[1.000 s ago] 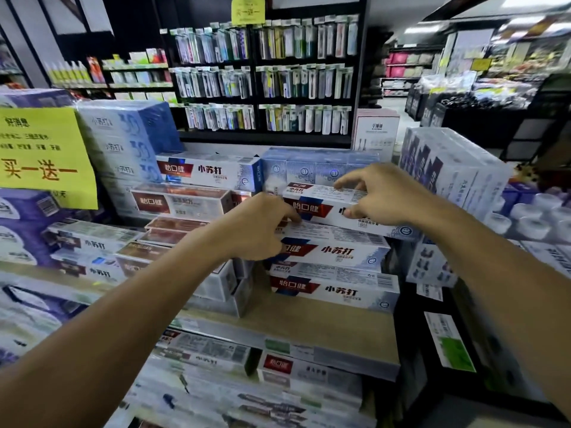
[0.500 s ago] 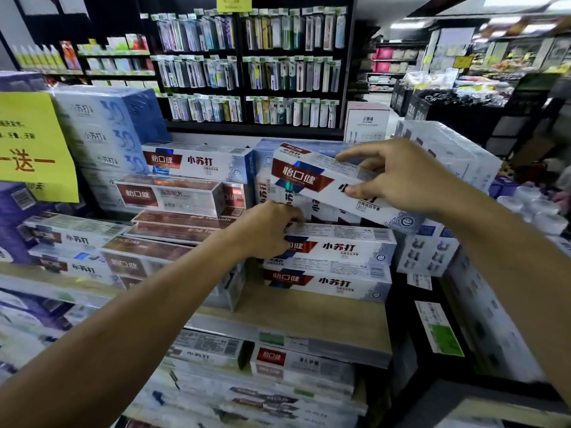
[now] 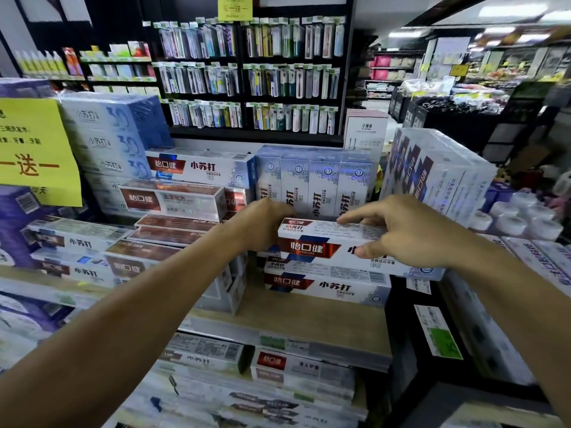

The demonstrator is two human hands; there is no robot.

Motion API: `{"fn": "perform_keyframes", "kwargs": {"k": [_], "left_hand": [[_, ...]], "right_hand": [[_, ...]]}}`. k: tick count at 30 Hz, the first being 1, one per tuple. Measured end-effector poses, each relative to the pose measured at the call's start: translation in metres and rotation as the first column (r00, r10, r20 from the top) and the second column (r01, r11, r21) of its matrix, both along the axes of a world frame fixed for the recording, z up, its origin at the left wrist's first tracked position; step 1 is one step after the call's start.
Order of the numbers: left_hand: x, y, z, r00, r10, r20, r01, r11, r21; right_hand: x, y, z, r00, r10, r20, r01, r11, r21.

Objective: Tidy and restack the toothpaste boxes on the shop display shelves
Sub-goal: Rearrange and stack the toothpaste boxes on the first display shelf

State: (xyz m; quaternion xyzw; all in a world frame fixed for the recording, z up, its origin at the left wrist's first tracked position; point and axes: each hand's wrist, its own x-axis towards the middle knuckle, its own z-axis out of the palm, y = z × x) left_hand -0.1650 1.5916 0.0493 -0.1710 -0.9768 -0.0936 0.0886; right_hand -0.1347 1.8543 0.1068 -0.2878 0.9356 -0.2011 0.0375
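Observation:
A white toothpaste box (image 3: 321, 245) with a red and blue label lies on top of a short stack of matching boxes (image 3: 327, 287) on the wooden shelf (image 3: 309, 322). My right hand (image 3: 404, 233) grips its right half, fingers over the top face and thumb on the front. My left hand (image 3: 262, 227) is curled round its left end, and the fingertips are hidden behind the box. Behind it stand upright blue-white boxes (image 3: 312, 180). To the left are brown-labelled boxes (image 3: 173, 200) in a stepped pile.
A yellow price sign (image 3: 34, 149) hangs at the left over purple packs. Wrapped multipacks (image 3: 432, 168) stand at the right, white jars (image 3: 519, 214) beyond them. More boxes fill the lower shelf (image 3: 278, 375). A black rack of toothbrushes (image 3: 247, 75) rises behind.
My right hand lifted the top box off the stack, tilted it, then brought it back down onto the stack. My left hand moved from the stack's left end to the box's left end.

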Motion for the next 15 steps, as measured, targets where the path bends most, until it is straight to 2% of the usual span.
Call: {"fn": "perform_keyframes", "kwargs": {"k": [4, 9, 12, 13, 15], "left_hand": [[-0.004, -0.008, -0.004, 0.998, 0.061, -0.008, -0.06, 0.998, 0.036], [-0.011, -0.016, -0.007, 0.994, 0.106, -0.03, -0.104, 0.993, 0.061], [-0.006, -0.022, -0.005, 0.987, 0.159, -0.006, -0.156, 0.97, 0.185], [-0.002, -0.022, -0.003, 0.983, 0.184, -0.03, -0.173, 0.96, 0.222], [0.012, -0.017, 0.002, 0.972, 0.197, -0.131, -0.168, 0.965, 0.203]], "right_hand": [[-0.004, -0.009, -0.012, 1.0, 0.006, 0.024, -0.008, 0.998, 0.066], [-0.022, -0.037, -0.035, 1.0, -0.023, 0.004, 0.023, 0.998, 0.052], [-0.033, -0.045, -0.048, 0.999, -0.045, -0.011, 0.045, 0.999, 0.026], [-0.036, -0.046, -0.051, 0.999, -0.052, -0.014, 0.053, 0.999, 0.008], [-0.038, -0.046, -0.059, 0.997, -0.063, -0.044, 0.062, 0.998, -0.022]]}}
